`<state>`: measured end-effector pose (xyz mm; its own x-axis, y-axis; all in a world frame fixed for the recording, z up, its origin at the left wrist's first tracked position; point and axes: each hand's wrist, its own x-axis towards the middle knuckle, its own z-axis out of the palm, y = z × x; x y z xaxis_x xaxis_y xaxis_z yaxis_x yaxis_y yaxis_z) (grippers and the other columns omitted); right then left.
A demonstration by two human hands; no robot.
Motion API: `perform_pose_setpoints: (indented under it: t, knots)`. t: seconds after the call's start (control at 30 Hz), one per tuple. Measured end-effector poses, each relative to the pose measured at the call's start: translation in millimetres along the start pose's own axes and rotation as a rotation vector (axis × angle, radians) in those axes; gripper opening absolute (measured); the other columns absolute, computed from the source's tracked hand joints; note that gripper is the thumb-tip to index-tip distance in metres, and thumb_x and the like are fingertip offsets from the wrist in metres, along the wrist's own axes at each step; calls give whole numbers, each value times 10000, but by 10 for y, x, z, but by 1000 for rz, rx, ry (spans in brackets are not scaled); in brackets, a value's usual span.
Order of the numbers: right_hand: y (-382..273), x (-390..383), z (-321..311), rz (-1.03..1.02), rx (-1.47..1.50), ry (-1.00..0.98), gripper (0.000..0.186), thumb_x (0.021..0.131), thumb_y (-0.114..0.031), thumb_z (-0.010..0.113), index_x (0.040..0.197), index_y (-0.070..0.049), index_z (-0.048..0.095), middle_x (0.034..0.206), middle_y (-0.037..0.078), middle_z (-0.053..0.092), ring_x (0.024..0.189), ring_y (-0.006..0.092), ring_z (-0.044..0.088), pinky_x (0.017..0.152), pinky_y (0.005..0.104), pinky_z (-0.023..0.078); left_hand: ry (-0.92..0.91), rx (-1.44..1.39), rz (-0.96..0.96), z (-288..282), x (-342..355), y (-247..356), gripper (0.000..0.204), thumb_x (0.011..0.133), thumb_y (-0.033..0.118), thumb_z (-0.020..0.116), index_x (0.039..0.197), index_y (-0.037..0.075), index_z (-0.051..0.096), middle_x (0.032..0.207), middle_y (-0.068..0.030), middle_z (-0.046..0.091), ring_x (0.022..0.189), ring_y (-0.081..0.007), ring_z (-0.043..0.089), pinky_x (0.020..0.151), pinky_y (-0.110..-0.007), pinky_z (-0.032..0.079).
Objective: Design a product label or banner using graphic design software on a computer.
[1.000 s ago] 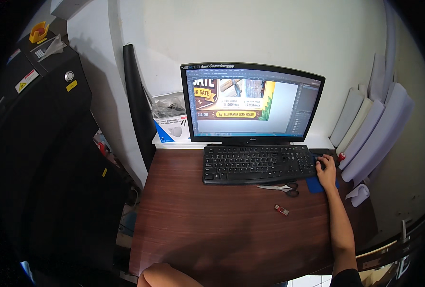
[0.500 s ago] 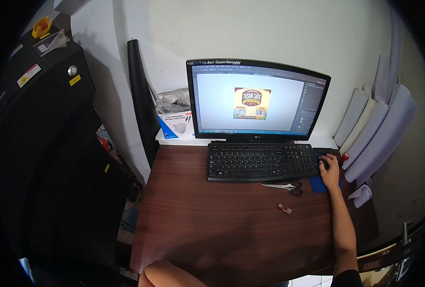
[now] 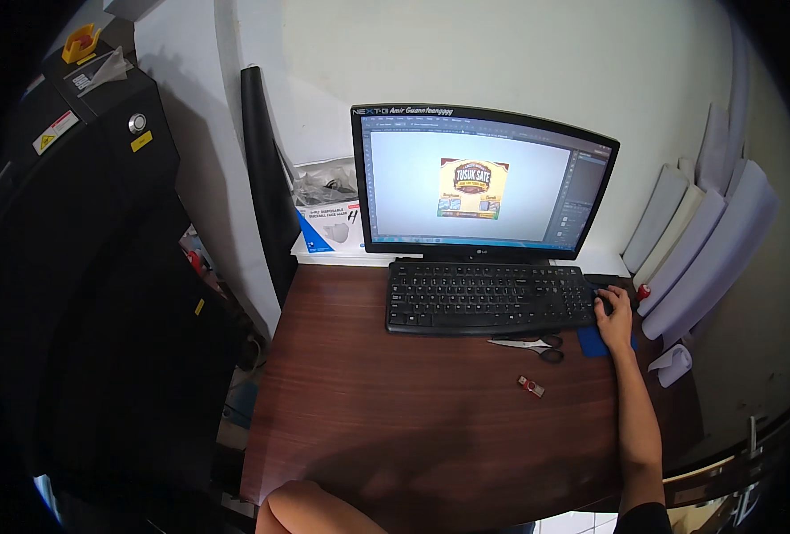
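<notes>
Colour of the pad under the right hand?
The pad is blue; head view shows it best.

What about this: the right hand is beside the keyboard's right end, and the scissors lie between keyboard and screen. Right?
Not quite: the head view shows the scissors in front of the keyboard, on the side away from the screen. The right hand is where you say.

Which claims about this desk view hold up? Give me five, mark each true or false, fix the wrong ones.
1. The right hand is over the blue pad. True.
2. The scissors lie on top of the keyboard. False: they lie in front of it.
3. The USB stick is nearer the person than the scissors. True.
4. The monitor is dark. False: it is lit.
5. The left hand is in view. False: only the right is.
</notes>
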<state>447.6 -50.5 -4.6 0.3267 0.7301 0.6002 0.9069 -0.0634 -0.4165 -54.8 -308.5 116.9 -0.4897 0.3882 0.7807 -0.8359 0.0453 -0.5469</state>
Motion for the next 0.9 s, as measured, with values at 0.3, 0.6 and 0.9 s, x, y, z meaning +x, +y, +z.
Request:
perform_pose_setpoints:
  t: [0.3,0.6,0.9]
  knots:
    - [42,0,33,-30,7,18,274,919,-183,707,1131,-15,747,1277,205,630,1224,383,601,1050,427,480,-84,169,75,-124,41,-31,364,1097,13,441,1448,-73,485,1439,-152,561,1306,-174,553,1134,-263,444]
    - [69,-2,43,-24,-4,6,276,916,-192,706,1131,-25,747,1289,197,628,1234,378,595,1061,425,473,-178,337,149,-251,114,-69,380,1092,0,447,1463,-80,467,1467,-151,545,1332,-161,539,1152,-262,432]
    - [50,0,30,-5,5,13,285,910,-185,700,1139,-23,749,1297,197,631,1243,379,596,1072,435,467,-268,511,228,-335,222,-158,398,1087,-14,452,1477,-88,448,1495,-150,529,1357,-148,526,1171,-261,420]
